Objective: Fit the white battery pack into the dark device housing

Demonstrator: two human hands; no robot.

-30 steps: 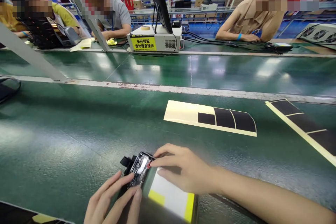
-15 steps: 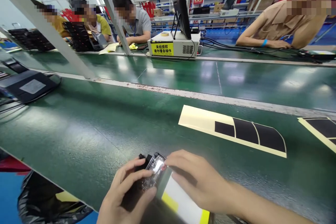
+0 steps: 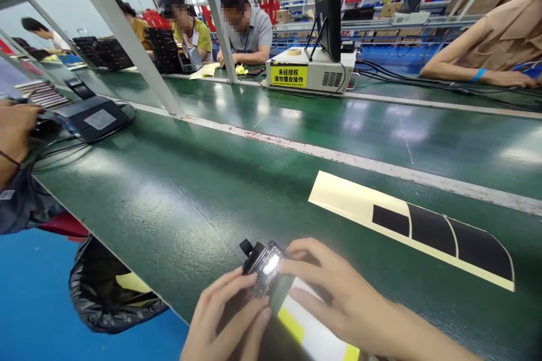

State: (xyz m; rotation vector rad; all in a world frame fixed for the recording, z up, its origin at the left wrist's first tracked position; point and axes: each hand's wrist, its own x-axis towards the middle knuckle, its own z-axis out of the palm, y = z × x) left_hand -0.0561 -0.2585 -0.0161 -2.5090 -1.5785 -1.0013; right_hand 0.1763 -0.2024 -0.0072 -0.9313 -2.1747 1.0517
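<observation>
Nearest, at the bottom edge, both hands work on a device (image 3: 292, 304) lying flat on the green table (image 3: 178, 203). The left hand (image 3: 226, 321) has its fingers closed over the device's dark upper end, next to a shiny camera module (image 3: 266, 266). The right hand (image 3: 342, 299) presses fingertips on the same end from the other side, above a white and yellow label (image 3: 309, 333); its grip is closed on the device. Left of the table edge a black bag (image 3: 105, 287) hangs open. Farther right lies a cream sheet (image 3: 406, 225) with black patches. Beyond a worn strip, a white box (image 3: 311, 70) carries a monitor (image 3: 329, 11), with other people seated behind.
</observation>
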